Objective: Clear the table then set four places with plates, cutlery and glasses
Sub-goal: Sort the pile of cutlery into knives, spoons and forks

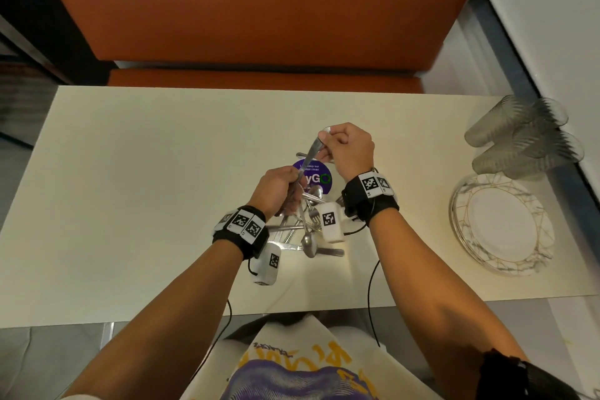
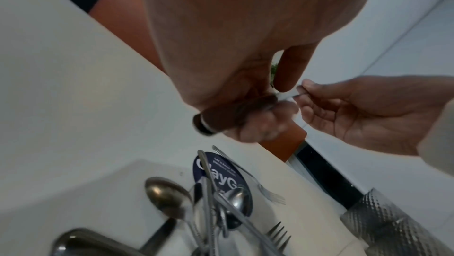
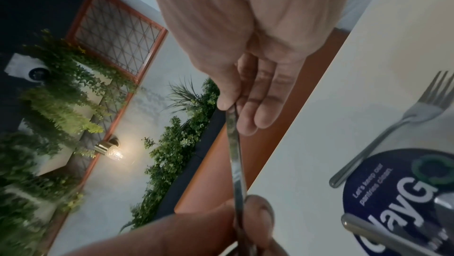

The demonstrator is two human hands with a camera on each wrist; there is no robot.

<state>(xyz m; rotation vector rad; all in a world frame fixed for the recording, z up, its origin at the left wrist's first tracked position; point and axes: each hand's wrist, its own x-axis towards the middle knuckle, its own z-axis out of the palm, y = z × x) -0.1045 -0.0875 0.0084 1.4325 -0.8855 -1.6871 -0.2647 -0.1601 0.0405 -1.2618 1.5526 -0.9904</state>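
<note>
knife [image 1: 312, 150] pinched between left hand [image 1: 276, 189], right hand [image 1: 350, 149]

The head view looks steeply down from above the near edge of the worktop [image 1: 130, 172], taking in both hands and the orange bench [image 1: 259, 10] beyond. Each wrist view sits close behind its own palm, facing along the fingers toward the far side. All three share the round blue sticker [image 1: 319, 178] and the cutlery pile [image 1: 306, 230].
</note>
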